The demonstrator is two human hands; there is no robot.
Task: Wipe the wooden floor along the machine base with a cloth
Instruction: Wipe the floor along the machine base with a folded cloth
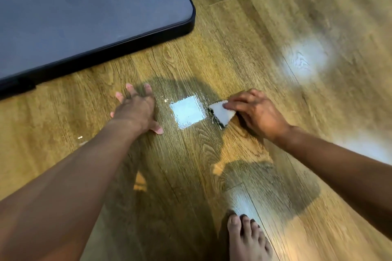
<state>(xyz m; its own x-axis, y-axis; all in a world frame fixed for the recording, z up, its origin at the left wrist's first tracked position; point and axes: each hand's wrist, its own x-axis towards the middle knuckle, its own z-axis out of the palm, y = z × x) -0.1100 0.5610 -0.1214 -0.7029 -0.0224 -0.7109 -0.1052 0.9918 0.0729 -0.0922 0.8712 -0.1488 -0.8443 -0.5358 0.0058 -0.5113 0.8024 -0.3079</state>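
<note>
Folded cloth [221,113] looks soft, light; right hand [256,113] fingers pinch its edge. Left hand [135,110] fingers spread flat on floor [275,17] by machine base [84,17].

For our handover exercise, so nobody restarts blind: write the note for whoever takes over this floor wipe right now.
Left hand: open, flat on the floor, just short of the base.
Right hand: pinches the cloth, which lies on the floor beside a shiny patch, apart from the base.
Done: unclear; the boards between the hands look glossy.
Left: wipe the strip along the base edge.
</note>
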